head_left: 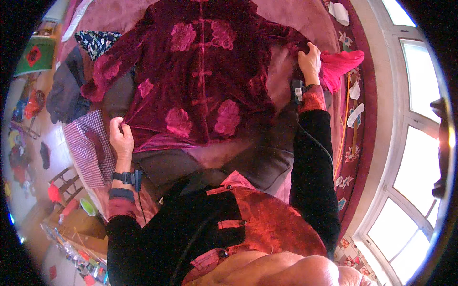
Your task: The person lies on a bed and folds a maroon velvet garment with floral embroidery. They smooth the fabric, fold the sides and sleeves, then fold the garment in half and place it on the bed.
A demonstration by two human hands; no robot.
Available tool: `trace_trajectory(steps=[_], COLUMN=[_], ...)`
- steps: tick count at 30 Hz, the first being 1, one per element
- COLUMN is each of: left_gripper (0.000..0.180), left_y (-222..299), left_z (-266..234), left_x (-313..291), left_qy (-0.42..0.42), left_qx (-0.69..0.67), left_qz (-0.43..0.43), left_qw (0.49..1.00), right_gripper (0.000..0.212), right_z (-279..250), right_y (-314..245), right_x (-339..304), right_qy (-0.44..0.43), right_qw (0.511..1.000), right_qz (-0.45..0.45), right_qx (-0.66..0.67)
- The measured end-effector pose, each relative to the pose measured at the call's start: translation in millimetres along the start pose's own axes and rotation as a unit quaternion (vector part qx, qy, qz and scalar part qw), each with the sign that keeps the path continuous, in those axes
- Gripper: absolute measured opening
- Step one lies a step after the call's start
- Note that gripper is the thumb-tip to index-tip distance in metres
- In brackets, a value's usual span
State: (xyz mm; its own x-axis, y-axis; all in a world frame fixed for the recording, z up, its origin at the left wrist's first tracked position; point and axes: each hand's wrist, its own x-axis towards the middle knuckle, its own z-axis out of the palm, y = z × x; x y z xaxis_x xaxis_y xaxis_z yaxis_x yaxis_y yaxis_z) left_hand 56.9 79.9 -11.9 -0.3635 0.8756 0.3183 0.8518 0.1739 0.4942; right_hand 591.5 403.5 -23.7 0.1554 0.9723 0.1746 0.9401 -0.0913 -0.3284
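Note:
A dark maroon velvet jacket [200, 90] with pink flower patches and knotted front fastenings lies spread out before me, its front facing up. My left hand [122, 138] is closed on its lower left hem corner, pulling the cloth into a point. At the right, my right hand [310, 62] has its fingers closed around the end of the jacket's right-hand sleeve [284, 40]. Bright pink cloth [341, 66] sticks out beyond that hand. The jacket's collar is cut off at the top of the picture.
A pink bedspread [224, 156] lies beneath the jacket, over my dark-trousered legs' surroundings. At the left are checked cloth [88, 143], dark grey clothing [71, 90] and floral cloth [98, 42]. Windows [415, 167] line the right side. Cables run from both wrist devices.

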Motion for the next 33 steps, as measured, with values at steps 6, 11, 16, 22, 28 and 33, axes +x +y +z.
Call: trace_trajectory(steps=[6,11,16,22,28,33], left_gripper=[0.019,0.019,0.02,0.02,0.019,0.02], left_y=[0,1,0,-3,-1,-1], left_z=[2,3,3,4,3,4], left_x=[1,2,1,0,0,0], left_qy=[-0.003,-0.013,-0.017,-0.001,0.016,0.026], left_qx=[-0.016,-0.02,-0.029,-0.041,-0.029,-0.042], left_qz=[-0.008,-0.025,-0.048,-0.025,-0.022,-0.018], left_qw=[1.0,0.999,0.998,0.999,0.999,0.999], right_gripper=[0.069,0.077,0.069,0.066,0.059,0.041], right_z=[24,29,15,-15,-33,-54], right_y=[6,0,-2,21,26,21], right_x=[-5,-9,2,12,26,20], right_qy=[-0.022,-0.054,-0.05,0.112,0.158,-0.199], right_qw=[0.999,0.999,0.996,0.99,0.983,0.965], right_qz=[-0.027,0.002,0.051,0.069,-0.021,0.027], right_qx=[-0.013,-0.001,-0.062,-0.054,-0.092,-0.169])
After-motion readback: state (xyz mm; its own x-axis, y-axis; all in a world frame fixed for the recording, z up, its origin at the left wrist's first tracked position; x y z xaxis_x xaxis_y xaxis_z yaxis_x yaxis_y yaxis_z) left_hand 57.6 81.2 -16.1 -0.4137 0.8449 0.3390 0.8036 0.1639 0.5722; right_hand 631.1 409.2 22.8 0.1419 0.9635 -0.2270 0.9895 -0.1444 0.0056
